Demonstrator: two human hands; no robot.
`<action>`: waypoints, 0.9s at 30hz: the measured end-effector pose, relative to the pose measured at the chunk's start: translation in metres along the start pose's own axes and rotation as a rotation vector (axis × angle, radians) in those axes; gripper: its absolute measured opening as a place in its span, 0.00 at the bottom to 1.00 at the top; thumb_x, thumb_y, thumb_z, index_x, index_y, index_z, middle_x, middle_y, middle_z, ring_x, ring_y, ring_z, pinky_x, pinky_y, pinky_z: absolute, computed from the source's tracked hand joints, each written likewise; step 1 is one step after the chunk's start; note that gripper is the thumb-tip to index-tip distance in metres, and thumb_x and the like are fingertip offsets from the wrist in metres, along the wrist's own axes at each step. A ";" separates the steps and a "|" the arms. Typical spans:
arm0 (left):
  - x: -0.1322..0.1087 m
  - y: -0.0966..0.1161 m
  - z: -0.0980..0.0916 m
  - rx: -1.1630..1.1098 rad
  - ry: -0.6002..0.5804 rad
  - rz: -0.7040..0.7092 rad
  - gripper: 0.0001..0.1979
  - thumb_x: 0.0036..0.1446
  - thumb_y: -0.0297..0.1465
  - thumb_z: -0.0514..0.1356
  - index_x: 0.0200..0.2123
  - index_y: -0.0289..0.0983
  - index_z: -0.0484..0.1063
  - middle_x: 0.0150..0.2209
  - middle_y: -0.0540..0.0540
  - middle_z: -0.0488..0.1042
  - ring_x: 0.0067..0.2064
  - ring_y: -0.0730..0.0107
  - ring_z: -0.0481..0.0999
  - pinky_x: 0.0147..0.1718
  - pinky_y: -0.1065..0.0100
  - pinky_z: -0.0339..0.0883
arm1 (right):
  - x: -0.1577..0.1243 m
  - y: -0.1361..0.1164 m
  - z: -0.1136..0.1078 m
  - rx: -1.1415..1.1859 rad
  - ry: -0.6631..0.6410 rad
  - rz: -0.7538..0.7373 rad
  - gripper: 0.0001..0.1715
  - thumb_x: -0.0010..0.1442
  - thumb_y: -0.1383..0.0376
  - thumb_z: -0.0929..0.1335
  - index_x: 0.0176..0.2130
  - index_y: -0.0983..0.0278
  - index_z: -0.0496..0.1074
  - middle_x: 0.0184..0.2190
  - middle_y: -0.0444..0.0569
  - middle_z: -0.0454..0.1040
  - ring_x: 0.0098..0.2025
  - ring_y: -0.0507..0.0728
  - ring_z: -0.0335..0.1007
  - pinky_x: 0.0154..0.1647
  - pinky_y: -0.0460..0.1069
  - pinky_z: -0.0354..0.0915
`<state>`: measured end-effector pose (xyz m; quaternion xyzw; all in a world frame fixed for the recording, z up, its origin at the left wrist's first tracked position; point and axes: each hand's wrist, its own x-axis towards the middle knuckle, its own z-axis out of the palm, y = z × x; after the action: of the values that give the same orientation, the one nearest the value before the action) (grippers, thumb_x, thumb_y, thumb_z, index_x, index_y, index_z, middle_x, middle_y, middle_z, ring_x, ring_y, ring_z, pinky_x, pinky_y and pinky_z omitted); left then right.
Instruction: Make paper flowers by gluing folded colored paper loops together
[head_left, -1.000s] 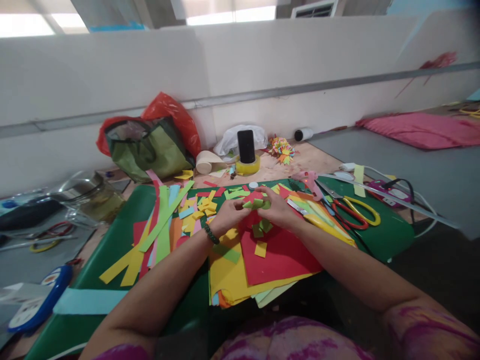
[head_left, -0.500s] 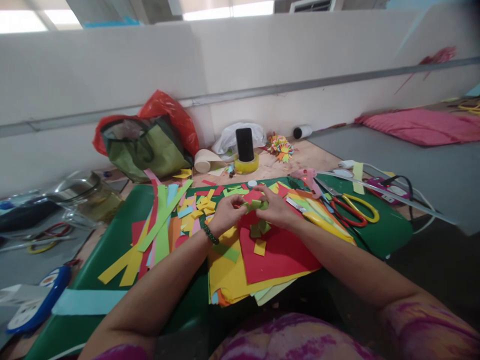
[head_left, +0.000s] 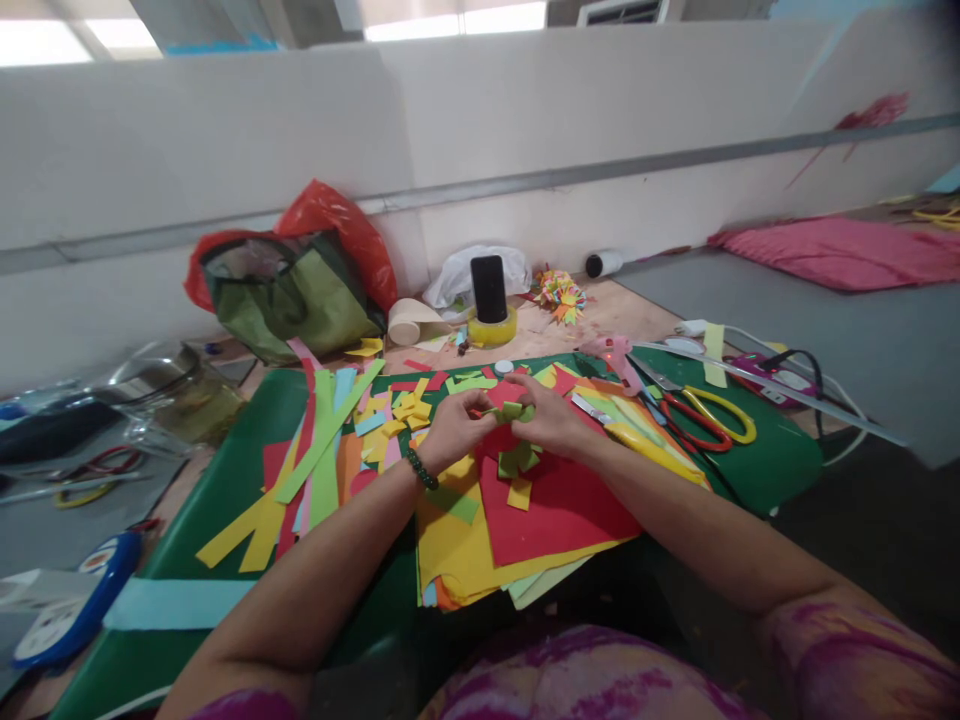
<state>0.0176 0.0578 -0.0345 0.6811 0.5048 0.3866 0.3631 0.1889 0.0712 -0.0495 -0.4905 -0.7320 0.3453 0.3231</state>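
Note:
Both my hands pinch a small green paper piece (head_left: pixel 513 410) between them, above the red sheet (head_left: pixel 555 510). My left hand (head_left: pixel 456 432), with a dark beaded bracelet at the wrist, grips its left end. On its right side, my right hand (head_left: pixel 551 418) has thumb and fingers closed on it. Just below the hands lie more green paper pieces (head_left: pixel 517 460) and a small yellow piece (head_left: pixel 519 493). The red sheet rests on yellow sheets (head_left: pixel 450 550). How the held paper is folded is partly hidden by my fingers.
Left of my hands lie long paper strips (head_left: pixel 322 440) and small yellow cuttings (head_left: pixel 409 405). To the right are a yellow-handled cutter (head_left: pixel 645 445), scissors (head_left: pixel 712 415) and a pink glue gun (head_left: pixel 619 360). Behind stand a phone (head_left: pixel 489 290) on a tape roll (head_left: pixel 493 328) and a green bag (head_left: pixel 292 295).
My hands stay almost in the same place with the green paper between them. My right fingers have shifted very slightly; the things around have not moved.

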 end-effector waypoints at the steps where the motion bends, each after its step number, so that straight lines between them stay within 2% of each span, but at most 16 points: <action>1: 0.000 0.000 0.000 0.008 0.005 0.005 0.04 0.44 0.28 0.59 0.21 0.36 0.67 0.22 0.53 0.70 0.26 0.74 0.67 0.27 0.72 0.62 | 0.000 0.000 0.000 0.006 0.011 -0.010 0.43 0.43 0.72 0.67 0.60 0.66 0.62 0.32 0.44 0.70 0.31 0.53 0.66 0.33 0.47 0.63; 4: 0.001 -0.002 -0.001 0.015 0.019 0.010 0.02 0.43 0.26 0.58 0.21 0.36 0.66 0.23 0.53 0.69 0.27 0.74 0.67 0.28 0.72 0.62 | 0.000 0.000 -0.001 0.052 0.027 -0.022 0.41 0.43 0.71 0.67 0.58 0.65 0.64 0.37 0.47 0.72 0.35 0.54 0.68 0.37 0.47 0.64; 7: 0.002 -0.003 -0.001 -0.001 0.028 -0.003 0.02 0.43 0.25 0.57 0.22 0.36 0.66 0.23 0.53 0.69 0.27 0.74 0.67 0.28 0.72 0.62 | 0.001 0.001 -0.001 0.116 0.003 0.000 0.39 0.45 0.69 0.66 0.58 0.65 0.64 0.38 0.48 0.73 0.32 0.53 0.67 0.33 0.47 0.63; 11: 0.002 -0.003 0.000 -0.049 0.003 -0.014 0.02 0.43 0.26 0.58 0.22 0.36 0.65 0.23 0.53 0.69 0.26 0.75 0.67 0.27 0.72 0.62 | 0.003 0.003 0.000 0.139 0.027 0.012 0.37 0.45 0.69 0.66 0.56 0.66 0.64 0.32 0.45 0.72 0.27 0.51 0.63 0.28 0.45 0.61; 15: 0.001 -0.001 0.000 -0.063 -0.015 -0.029 0.02 0.43 0.27 0.59 0.22 0.36 0.67 0.23 0.53 0.69 0.26 0.75 0.67 0.27 0.73 0.61 | 0.002 0.005 0.001 0.143 -0.002 -0.005 0.39 0.45 0.70 0.66 0.57 0.66 0.62 0.25 0.39 0.67 0.23 0.50 0.60 0.25 0.45 0.58; 20: 0.000 0.001 0.001 -0.062 -0.015 -0.067 0.03 0.43 0.26 0.59 0.21 0.36 0.66 0.22 0.53 0.69 0.25 0.75 0.67 0.26 0.73 0.61 | 0.000 0.003 -0.001 0.135 -0.024 -0.041 0.39 0.44 0.70 0.66 0.58 0.65 0.62 0.23 0.38 0.65 0.24 0.51 0.62 0.26 0.45 0.58; 27: 0.000 0.001 0.002 -0.093 -0.014 -0.048 0.05 0.42 0.26 0.60 0.23 0.36 0.65 0.24 0.53 0.68 0.28 0.75 0.68 0.29 0.73 0.62 | -0.001 0.002 -0.001 0.085 -0.027 -0.079 0.39 0.45 0.70 0.66 0.58 0.66 0.62 0.22 0.37 0.64 0.24 0.51 0.59 0.26 0.45 0.56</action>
<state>0.0201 0.0568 -0.0342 0.6540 0.4996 0.3962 0.4071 0.1909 0.0704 -0.0507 -0.4423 -0.7398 0.3695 0.3472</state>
